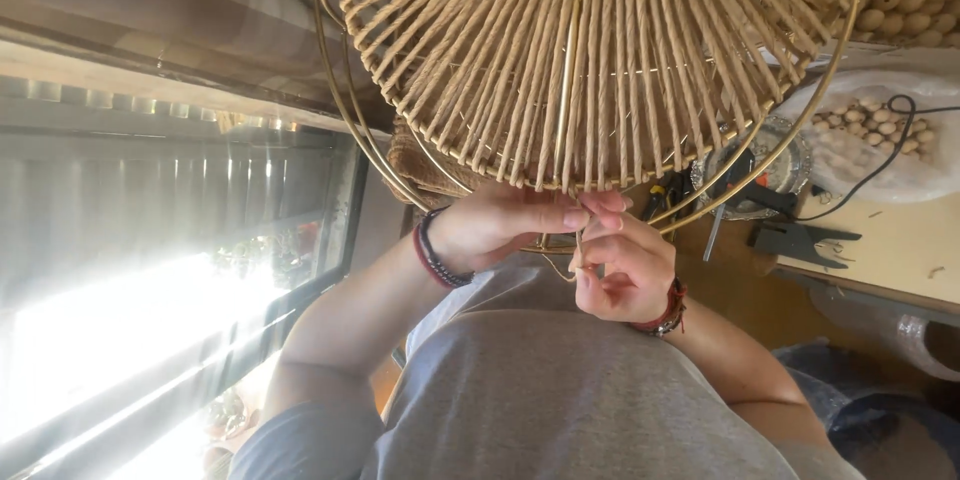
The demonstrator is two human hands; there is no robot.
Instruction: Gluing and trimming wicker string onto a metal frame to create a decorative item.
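Note:
A round brass wire frame (345, 110) fills the upper middle of the view, with tan paper cord (560, 70) wrapped around it in tight radial strands. At the frame's lower rim my left hand (495, 228), with dark bracelets at the wrist, pinches a strand of the cord between thumb and fingers. My right hand (622, 272), with a red bracelet, is touching the left hand's fingertips and grips the loose end of the same cord just under the rim. Below both hands is my grey shirt (560, 400).
A clear bag of wooden beads (870, 130) lies at the right on a wooden table (900, 250), with a black cable, a black tool (800, 240) and a round metal tray (795, 165) nearby. More beads cover the frame's top right. At the left is a bright window (150, 320).

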